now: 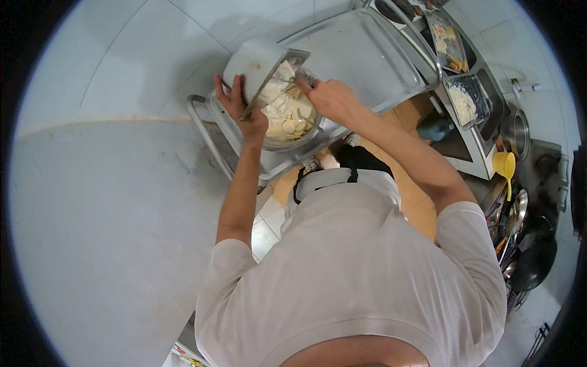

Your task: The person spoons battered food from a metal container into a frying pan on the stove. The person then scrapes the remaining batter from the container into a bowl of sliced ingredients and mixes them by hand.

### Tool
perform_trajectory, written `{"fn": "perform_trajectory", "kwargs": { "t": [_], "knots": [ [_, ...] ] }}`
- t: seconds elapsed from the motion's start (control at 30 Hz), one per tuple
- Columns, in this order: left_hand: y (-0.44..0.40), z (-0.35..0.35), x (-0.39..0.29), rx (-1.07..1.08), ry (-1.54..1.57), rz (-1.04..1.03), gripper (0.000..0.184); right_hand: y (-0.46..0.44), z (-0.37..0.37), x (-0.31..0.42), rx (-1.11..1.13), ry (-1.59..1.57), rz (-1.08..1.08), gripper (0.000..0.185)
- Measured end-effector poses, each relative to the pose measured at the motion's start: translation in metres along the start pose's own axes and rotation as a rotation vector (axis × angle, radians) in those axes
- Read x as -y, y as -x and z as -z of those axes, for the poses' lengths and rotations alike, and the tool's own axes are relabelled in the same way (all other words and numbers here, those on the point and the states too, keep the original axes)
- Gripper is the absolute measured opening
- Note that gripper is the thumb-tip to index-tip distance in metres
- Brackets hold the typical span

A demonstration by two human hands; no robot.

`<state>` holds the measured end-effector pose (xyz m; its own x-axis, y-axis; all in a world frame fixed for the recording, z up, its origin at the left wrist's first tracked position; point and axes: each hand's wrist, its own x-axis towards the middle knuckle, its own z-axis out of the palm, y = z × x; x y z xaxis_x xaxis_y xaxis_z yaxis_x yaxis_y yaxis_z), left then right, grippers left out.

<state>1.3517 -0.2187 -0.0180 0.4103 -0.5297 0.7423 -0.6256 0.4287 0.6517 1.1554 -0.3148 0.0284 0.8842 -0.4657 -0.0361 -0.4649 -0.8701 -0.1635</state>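
Note:
A whitish container [255, 63] with a flat grey rim is tipped on its side over a clear bowl [284, 145]. My left hand [243, 112] grips its lower side, fingers spread along the wall. Pale, thin cut pieces [288, 117] fill the bowl and reach up to the container's mouth. At the bowl's far right edge is my right hand [327, 96], closed, with its fingertips by the pale pieces. What those fingers hold, if anything, I cannot make out.
The bowl stands on a metal trolley [367, 52] with raised rails. To the right are a counter with a tray of white food [463, 105], another food tray [448, 41], a metal pot [516, 133], a yellow scoop [504, 164] and a dark wok [534, 264]. A tiled wall [116, 61] borders the left.

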Motion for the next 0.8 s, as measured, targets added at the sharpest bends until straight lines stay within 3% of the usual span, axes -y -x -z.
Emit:
{"fn": "perform_trajectory", "kwargs": {
  "t": [0.1,0.2,0.5,0.7,0.8],
  "knots": [
    [-0.001,0.0,0.0,-0.018,-0.003,-0.003,0.06,0.008,0.009,-0.009,-0.002,0.046,0.004,0.054],
    [-0.004,-0.001,-0.007,-0.025,-0.032,0.009,0.06,-0.001,0.022,0.0,-0.063,-0.037,-0.184,0.06],
    [-0.009,0.003,-0.006,-0.025,-0.028,0.039,0.054,0.0,0.012,0.005,-0.071,0.028,-0.007,0.054],
    [-0.015,0.007,-0.012,-0.015,-0.049,0.047,0.056,-0.022,0.023,0.012,-0.245,-0.005,-0.182,0.055],
    [-0.018,0.005,-0.014,-0.013,-0.037,0.03,0.056,-0.033,0.01,0.022,-0.169,-0.003,-0.124,0.055]
  ]
}}
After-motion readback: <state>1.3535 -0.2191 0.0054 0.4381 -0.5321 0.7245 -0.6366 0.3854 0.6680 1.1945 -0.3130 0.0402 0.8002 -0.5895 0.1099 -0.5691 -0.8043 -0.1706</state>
